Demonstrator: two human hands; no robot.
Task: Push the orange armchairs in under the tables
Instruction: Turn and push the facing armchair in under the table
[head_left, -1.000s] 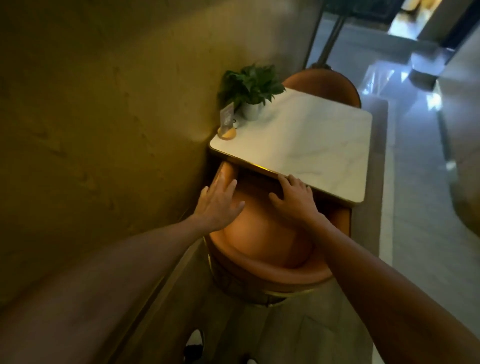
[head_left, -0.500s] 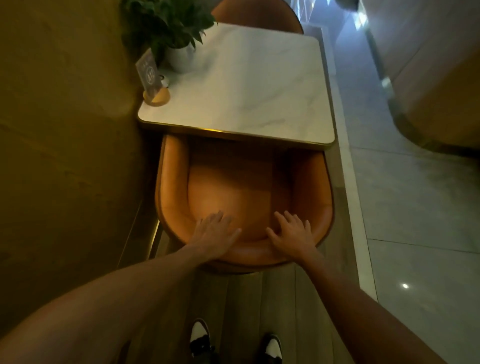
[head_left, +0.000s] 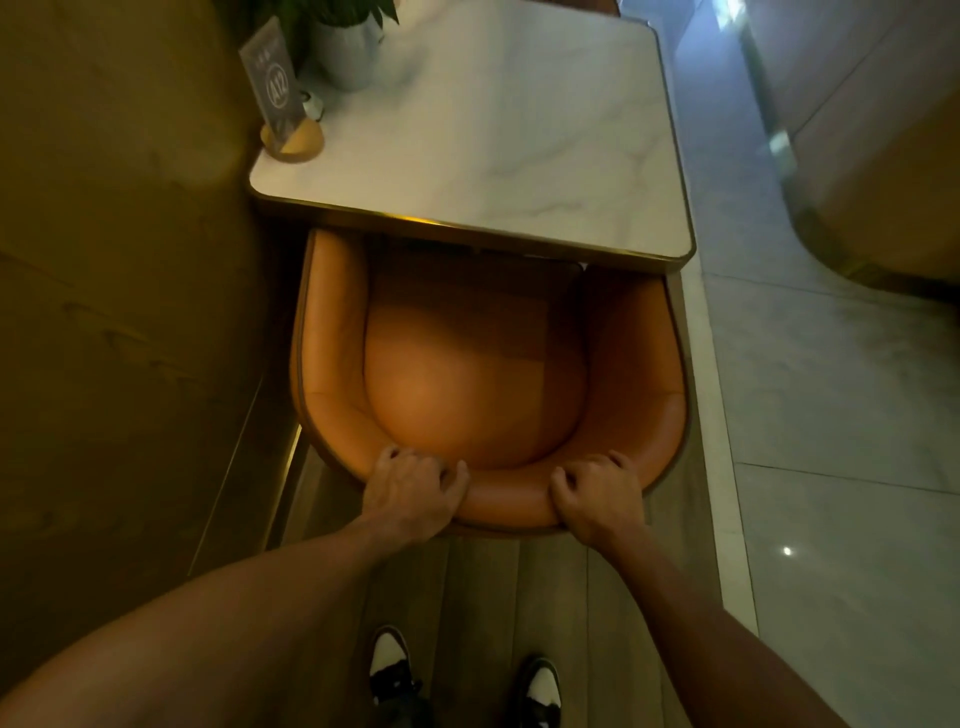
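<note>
Both hands, left hand (head_left: 410, 493) and right hand (head_left: 597, 499), clutched the armchair (head_left: 467, 374) backrest at six o'clock; the next move looked like a straight shove toward twelve, under the table (head_left: 519, 135).

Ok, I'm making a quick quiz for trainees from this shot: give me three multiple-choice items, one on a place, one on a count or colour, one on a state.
1. Where does the table sign stand?
A. near left corner of the table
B. on the chair seat
C. on the floor

2. How many hands are on the chair back?
A. none
B. one
C. two

3. How far in is the chair?
A. wholly under the table
B. only its front under the edge
C. tipped on its side

Answers:
1 A: the table sign stands at the near left corner of the table, by the potted plant.
2 C: the left hand and the right hand both grip the rim of the chair.
3 B: most of the seat shows in front of the table edge.
</note>
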